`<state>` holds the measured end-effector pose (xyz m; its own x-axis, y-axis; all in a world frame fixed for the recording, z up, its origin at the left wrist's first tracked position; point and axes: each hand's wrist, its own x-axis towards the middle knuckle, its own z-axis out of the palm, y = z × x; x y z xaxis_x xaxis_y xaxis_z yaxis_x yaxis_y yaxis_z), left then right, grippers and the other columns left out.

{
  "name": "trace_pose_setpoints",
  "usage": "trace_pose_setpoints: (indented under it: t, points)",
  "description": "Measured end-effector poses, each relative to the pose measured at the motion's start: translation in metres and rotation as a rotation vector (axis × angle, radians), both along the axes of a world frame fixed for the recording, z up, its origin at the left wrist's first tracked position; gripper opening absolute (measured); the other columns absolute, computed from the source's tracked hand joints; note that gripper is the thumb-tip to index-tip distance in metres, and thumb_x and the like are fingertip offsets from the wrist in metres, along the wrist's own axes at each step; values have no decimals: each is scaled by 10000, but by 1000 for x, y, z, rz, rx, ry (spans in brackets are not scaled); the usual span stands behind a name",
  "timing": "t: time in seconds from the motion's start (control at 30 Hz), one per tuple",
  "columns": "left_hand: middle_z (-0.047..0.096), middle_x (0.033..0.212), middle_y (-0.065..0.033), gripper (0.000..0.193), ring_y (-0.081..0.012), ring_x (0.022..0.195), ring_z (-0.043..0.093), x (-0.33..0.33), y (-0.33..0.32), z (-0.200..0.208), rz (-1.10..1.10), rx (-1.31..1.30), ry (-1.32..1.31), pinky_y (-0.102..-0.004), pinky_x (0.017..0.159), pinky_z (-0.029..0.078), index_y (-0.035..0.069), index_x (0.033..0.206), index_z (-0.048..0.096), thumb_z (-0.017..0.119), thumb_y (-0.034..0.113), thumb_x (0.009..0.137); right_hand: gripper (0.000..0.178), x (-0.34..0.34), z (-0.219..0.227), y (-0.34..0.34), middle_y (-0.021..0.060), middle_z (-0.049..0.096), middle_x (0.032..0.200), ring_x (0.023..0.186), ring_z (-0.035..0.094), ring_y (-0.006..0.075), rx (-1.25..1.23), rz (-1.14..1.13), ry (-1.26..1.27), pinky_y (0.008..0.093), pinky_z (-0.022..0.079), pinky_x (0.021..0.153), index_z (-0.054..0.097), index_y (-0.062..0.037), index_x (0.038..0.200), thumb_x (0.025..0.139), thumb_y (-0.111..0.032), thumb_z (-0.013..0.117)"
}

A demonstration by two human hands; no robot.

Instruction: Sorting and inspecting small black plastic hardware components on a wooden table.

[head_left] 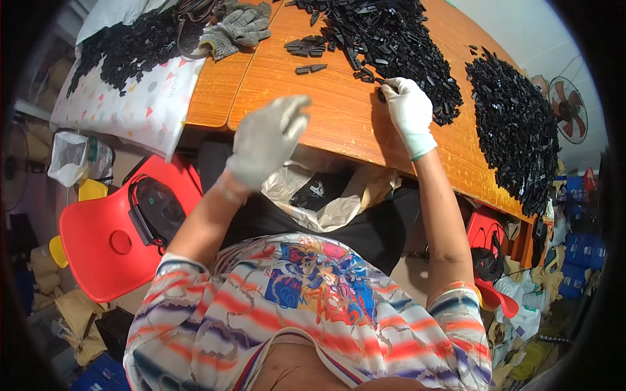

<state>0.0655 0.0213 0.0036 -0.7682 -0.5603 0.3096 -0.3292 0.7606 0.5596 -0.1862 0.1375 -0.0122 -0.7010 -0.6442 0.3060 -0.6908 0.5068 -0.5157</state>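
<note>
My right hand (pixel 409 112), in a white knit glove, is at the near edge of a big heap of small black plastic parts (pixel 385 39). Its thumb and fingertips are pinched on one small black plastic part (pixel 380 81), mostly hidden by the fingers. Over the table's front edge hangs my left hand (pixel 266 140), also gloved, with its fingers stretched out and nothing seen in them. Beyond it, a few black parts (pixel 310 68) lie apart from the heap. In my lap an open brown paper sack (pixel 339 218) holds more dark pieces.
A second black heap (pixel 512 124) covers the table's right side. At left, another black pile (pixel 130 49) lies on a patterned white cloth (pixel 160 98), near grey work gloves (pixel 238 29). Red chairs (pixel 107 241) flank me, and a fan (pixel 567 109) stands far right.
</note>
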Motion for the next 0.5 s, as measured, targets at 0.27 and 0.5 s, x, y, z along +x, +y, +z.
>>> trace_pose_setpoints:
  t: [0.27,0.5]
  points:
    - [610,1083,-110,243,-321,917,624,-83,-60,-21,92,-266,-83,-438,775,508,109,1086,621,591,239,884,117,-2,2,-23,164,656,899,838,643,360,336,152,343,435,511,728,670,-61,850,803,-121,582]
    - [633,994,-107,189,-289,856,617,-95,-73,-38,54,-245,-134,-424,735,501,79,1030,613,582,215,903,165,-10,9,-16,105,700,900,754,662,214,85,181,167,318,506,676,722,-102,989,852,-125,633]
